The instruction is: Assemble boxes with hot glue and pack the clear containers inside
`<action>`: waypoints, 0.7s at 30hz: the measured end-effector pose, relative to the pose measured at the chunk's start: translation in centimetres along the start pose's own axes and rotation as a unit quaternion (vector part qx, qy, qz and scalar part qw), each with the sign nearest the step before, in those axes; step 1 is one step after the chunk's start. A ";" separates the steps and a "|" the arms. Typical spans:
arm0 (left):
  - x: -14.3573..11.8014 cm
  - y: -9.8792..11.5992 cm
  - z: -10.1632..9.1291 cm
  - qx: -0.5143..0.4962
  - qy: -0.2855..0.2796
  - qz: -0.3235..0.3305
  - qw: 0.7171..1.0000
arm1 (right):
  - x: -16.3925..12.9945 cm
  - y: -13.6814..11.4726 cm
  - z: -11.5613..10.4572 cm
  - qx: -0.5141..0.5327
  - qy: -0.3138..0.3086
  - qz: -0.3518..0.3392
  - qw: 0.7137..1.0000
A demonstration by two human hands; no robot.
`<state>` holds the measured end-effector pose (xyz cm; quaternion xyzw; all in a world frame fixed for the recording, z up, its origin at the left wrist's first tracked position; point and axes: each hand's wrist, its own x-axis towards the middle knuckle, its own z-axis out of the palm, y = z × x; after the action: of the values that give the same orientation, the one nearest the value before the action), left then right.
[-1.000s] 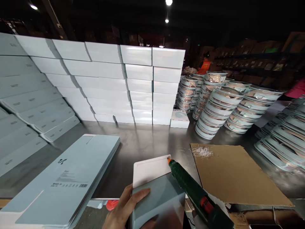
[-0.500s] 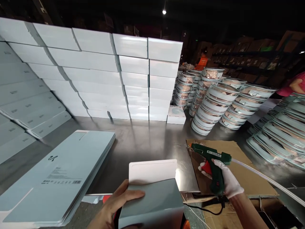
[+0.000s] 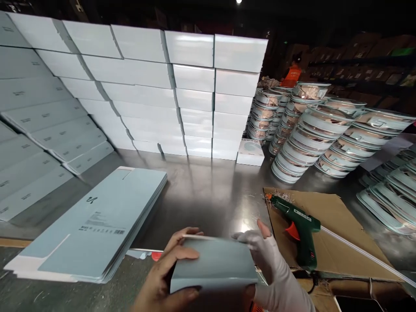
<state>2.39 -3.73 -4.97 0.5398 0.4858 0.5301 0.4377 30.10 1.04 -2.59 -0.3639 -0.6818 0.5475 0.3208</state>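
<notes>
A light blue-grey cardboard box [image 3: 214,262] is held up at the front edge of the metal table. Bare and curled, my left hand [image 3: 172,273] grips its left side, with fingers over the top and the thumb at the near face. On the right side, my right hand [image 3: 271,264], in a white glove with bare fingertips, is closed around the box. The flap at the far end is pressed down, showing only as a thin edge. To the right, a green hot glue gun [image 3: 303,232] with a red trigger rests on a cardboard sheet [image 3: 344,216], a clear glue stick in its back.
Flat folded blue cartons [image 3: 107,221] lie stacked at left on the metal table [image 3: 201,190]. Behind them stands a wall of white boxes [image 3: 195,73]. Round clear-lidded tins [image 3: 303,138] rise in stacks at right. A person in an orange vest [image 3: 291,76] is farther back.
My right hand has let go of the glue gun, left it on the cardboard sheet, and moved left onto the box. The raised white flap is now folded down.
</notes>
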 end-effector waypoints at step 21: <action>3.8 1.9 -2.0 -0.179 0.324 -0.136 0.919 | 2.2 -1.5 -0.8 0.229 0.142 0.102 0.958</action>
<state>0.41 -0.37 -2.45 0.1794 0.5667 0.6896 0.4136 29.44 3.13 -0.88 -0.4218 -0.4449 0.6618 0.4315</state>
